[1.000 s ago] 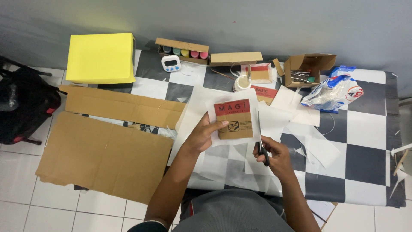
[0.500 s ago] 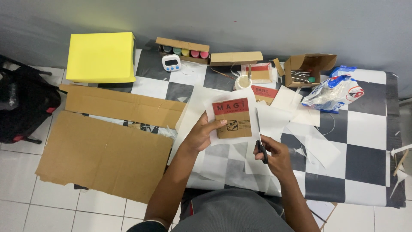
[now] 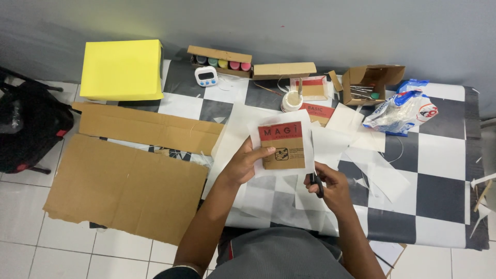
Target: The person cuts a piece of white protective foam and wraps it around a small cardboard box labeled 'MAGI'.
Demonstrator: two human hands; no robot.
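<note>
My left hand (image 3: 244, 164) grips the left edge of a white sheet (image 3: 306, 150) with a brown and red card (image 3: 282, 145) on it, lifted above the table. The scissors (image 3: 315, 182), black-handled, are in my right hand (image 3: 326, 182) just below the sheet's lower right corner, blades pointing up along its right edge. Under both hands lie loose white paper pieces (image 3: 382, 173) on the black and white checkered tablecloth (image 3: 444, 155).
Two big brown cardboard sheets (image 3: 129, 181) overhang the table's left side. A yellow box (image 3: 121, 70), a small digital timer (image 3: 205, 76), a box of paint pots (image 3: 221, 60), a glue jar (image 3: 292, 100), an open carton (image 3: 368, 82) and a plastic bag (image 3: 403, 111) line the back. A black bag (image 3: 26, 124) sits on the floor.
The sheet with the card has turned slightly and shifted in my left hand, and the scissors have crept up along its right edge.
</note>
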